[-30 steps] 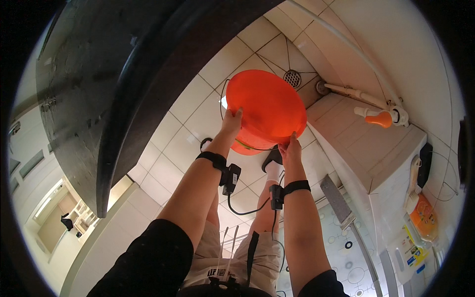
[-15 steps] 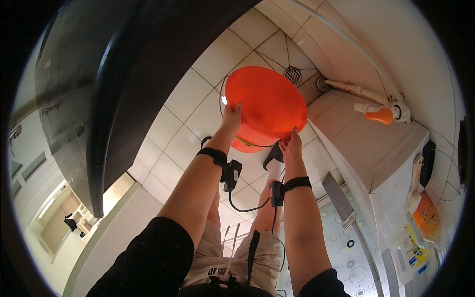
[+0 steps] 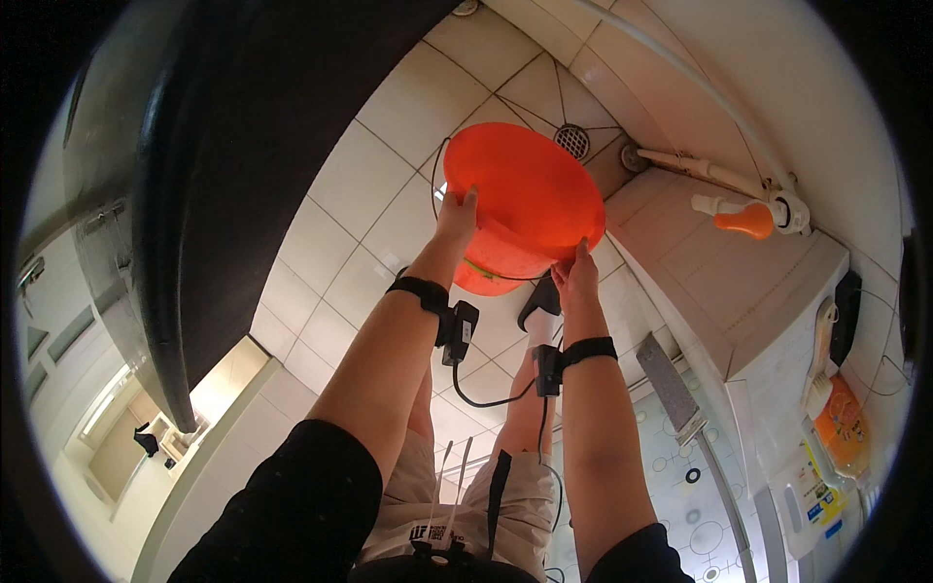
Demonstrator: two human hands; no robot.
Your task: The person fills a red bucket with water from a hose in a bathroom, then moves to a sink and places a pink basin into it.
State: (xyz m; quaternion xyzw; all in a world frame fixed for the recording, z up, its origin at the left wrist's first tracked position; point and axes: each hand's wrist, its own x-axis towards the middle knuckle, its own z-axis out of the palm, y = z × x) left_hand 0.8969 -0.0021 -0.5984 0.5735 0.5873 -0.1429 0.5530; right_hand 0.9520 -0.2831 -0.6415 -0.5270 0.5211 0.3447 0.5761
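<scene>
A red-orange plastic bucket [image 3: 525, 189] hangs tilted in front of me above the tiled floor, its wide mouth turned up and away. My left hand [image 3: 457, 216] grips the near left of its rim, thumb on the inside. At the near right, my right hand [image 3: 578, 274] pinches the rim with the thumb on top; its other fingers are partly hidden below the edge. The bucket's thin wire handle [image 3: 438, 175] hangs loose along the left side. No contents can be made out inside.
Beyond the bucket lies a round floor drain [image 3: 571, 142]. A tiled ledge [image 3: 719, 262] stands to the right, with an orange-handled tap [image 3: 746, 220] above it, brushes [image 3: 821, 369] and an orange bottle [image 3: 841, 428] beside it. A large dark panel [image 3: 243, 175] looms at left.
The bucket stays in both hands with almost the same tilt. The view has shifted slightly, and the dark panel at left appears further left.
</scene>
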